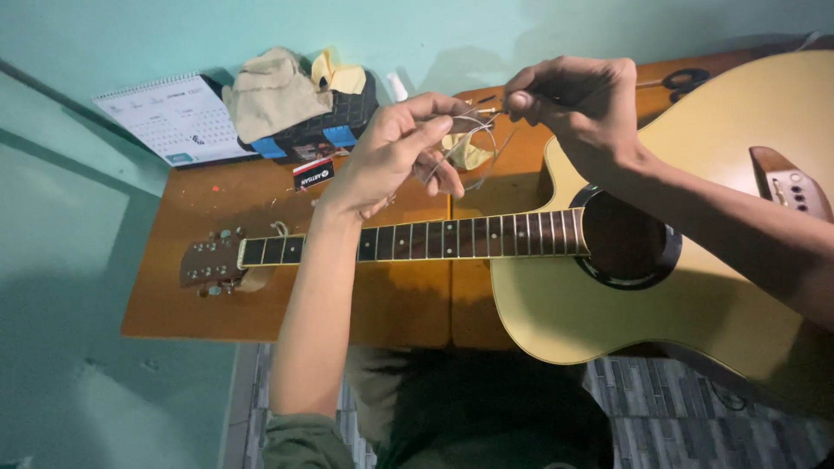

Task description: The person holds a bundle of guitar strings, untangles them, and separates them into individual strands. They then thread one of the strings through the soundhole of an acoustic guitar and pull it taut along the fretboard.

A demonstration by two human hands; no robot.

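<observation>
A pale yellow acoustic guitar (695, 287) lies flat on a low wooden table (217, 287), its dark neck (434, 238) pointing left to the headstock (208, 260). No strings show along the fretboard. Above the neck, my left hand (395, 156) pinches a thin coiled wire string (473, 143). My right hand (578, 108) grips the string's end with a small dark tool, close to the left fingertips. A scrap of yellowish paper (465, 155) hangs under the coil.
At the table's far edge stand a desk calendar (178, 117), a dark box (334, 122) with a beige cloth (274, 91) and yellow cloth (339, 76) on it, and a small black card (313, 172). Black scissors (686, 81) lie at far right. Teal wall behind.
</observation>
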